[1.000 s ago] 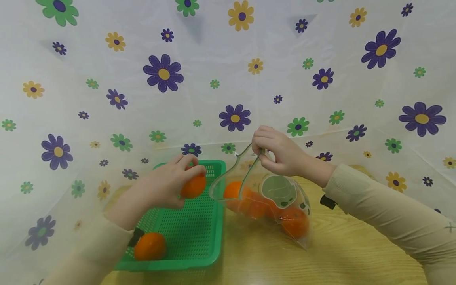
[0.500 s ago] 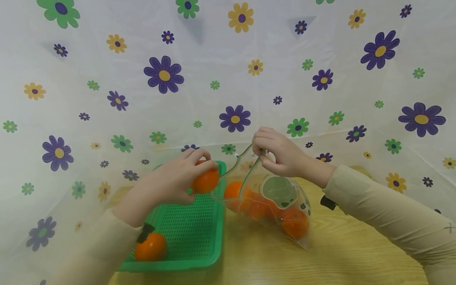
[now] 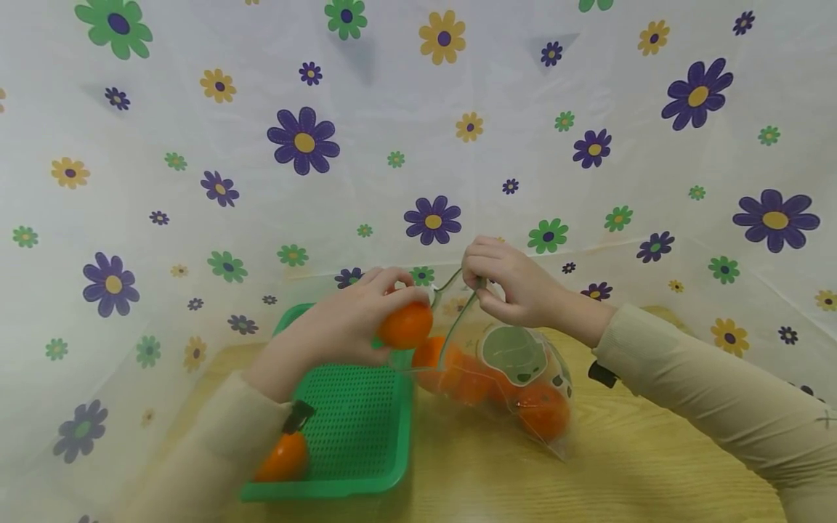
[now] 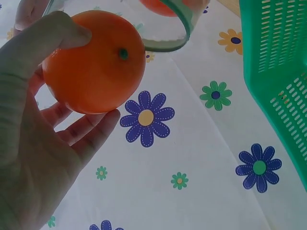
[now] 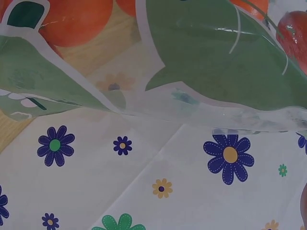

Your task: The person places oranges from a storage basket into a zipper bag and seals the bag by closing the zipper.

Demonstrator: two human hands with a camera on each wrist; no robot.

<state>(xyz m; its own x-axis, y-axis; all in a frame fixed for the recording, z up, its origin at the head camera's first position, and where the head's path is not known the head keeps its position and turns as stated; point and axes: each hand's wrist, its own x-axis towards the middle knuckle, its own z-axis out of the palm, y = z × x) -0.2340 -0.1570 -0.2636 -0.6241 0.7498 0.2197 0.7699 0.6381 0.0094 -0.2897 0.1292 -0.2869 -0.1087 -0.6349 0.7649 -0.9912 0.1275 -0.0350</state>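
In the head view my left hand [image 3: 356,316] grips an orange [image 3: 408,325] at the mouth of a clear plastic bag [image 3: 503,407] with a green print. The left wrist view shows thumb and fingers curled round that orange [image 4: 98,64], its small green stem spot facing the camera; the bag's green rim [image 4: 184,28] is just beyond. My right hand [image 3: 513,280] pinches the upper rim of the bag and holds its mouth up. Several oranges [image 3: 543,412] lie inside the bag on the table. In the right wrist view the printed bag [image 5: 206,62] fills the upper part.
A green perforated basket [image 3: 392,465] stands left of the bag, with one orange [image 3: 285,457] in its near left corner, partly behind my left sleeve. Beneath is a wood-grain table [image 3: 484,479]. A white flowered sheet [image 3: 366,196] hangs behind.
My left hand has carried the orange rightward, from over the basket to the bag's mouth. My right hand and the bag have stayed nearly still.
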